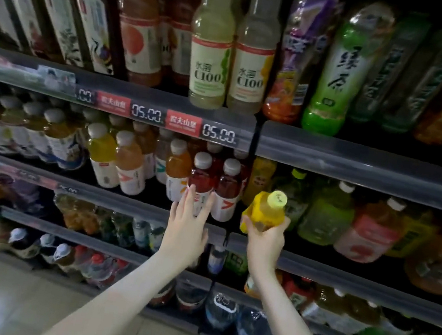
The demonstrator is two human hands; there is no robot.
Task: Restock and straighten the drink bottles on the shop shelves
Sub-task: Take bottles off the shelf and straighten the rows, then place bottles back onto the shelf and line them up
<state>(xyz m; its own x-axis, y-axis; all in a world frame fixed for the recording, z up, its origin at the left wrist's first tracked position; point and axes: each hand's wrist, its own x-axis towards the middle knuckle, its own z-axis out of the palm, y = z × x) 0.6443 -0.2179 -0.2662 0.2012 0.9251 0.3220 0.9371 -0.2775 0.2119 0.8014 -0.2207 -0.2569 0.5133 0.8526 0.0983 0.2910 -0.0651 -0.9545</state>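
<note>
**Spotter:** Where is the stock right now?

**Operator:** My right hand (264, 238) has its fingers curled round the lower body of the yellow bottle (264, 209). The cap is tilted up and away from my palm, and the bottle sits just in front of the shelf edge. My left hand (189, 221) is flat, with the fingers straight and slightly spread. The tips lie against the white label of a red bottle (202, 177) in the front row.

**Spotter:** What worries you?

**Operator:** The left side first. A second red bottle (228, 186) stands just right of those fingertips, and an orange bottle (176, 168) stands just left of them. If I push too hard, I think the row could topple backward. One bottle could also tip forward over the shelf rail (119, 204) under my fingers.

**Spotter:** And the yellow one?

**Operator:** I'm holding it low, so the top could swing. The space beyond my right fingers looks crowded, with a yellow-labelled bottle (261, 177) behind and a green bottle (327, 212) further right. Going in at a slant could knock either one. That bay is dim and blurred, and I cannot tell how deep the gap runs.
</note>
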